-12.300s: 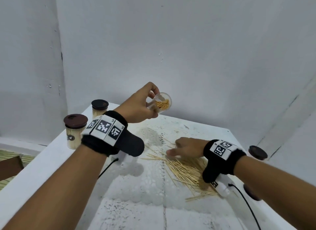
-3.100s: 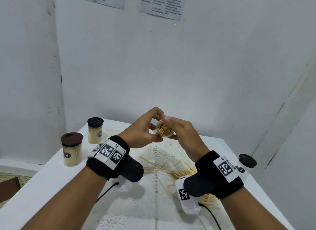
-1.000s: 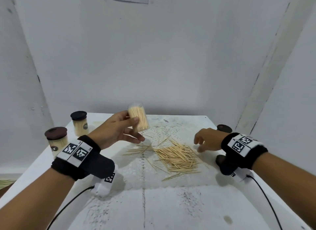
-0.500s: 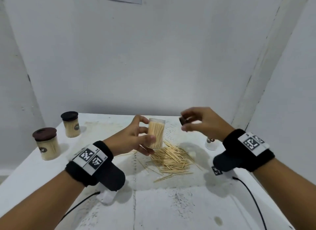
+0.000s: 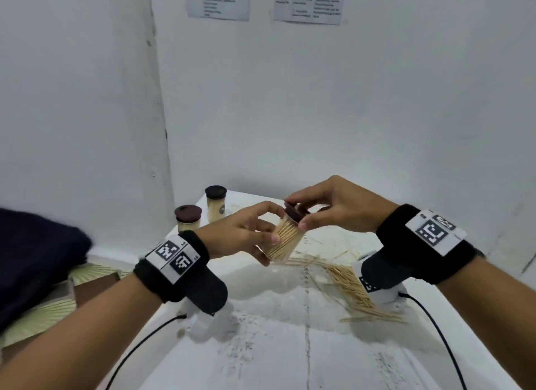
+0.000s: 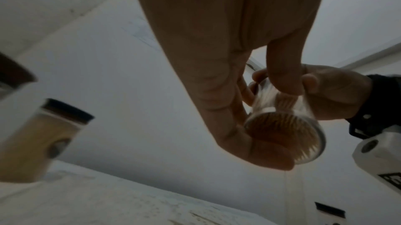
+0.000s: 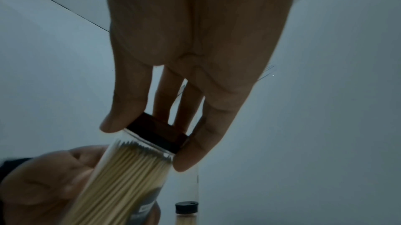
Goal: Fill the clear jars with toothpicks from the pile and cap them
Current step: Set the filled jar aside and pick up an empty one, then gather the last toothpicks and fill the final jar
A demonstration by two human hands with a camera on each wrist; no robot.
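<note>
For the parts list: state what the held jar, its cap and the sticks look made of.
Jar: clear glossy wall, sticks visible through it; plastic or glass, cannot tell.
Cap: dark brown, smooth, opaque; probably plastic.
Toothpicks: pale, matte, pointed; likely wood or bamboo.

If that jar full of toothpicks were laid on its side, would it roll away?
Probably: the jar is a smooth round cylinder, apt to roll. It looks light, since the left hand holds it by its fingertips. The clear wall seems slippery, and the cap looks barely seated.

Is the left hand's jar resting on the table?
No, the left hand holds the jar tilted in the air above the table, while the right hand pinches the brown cap at its mouth.
</note>
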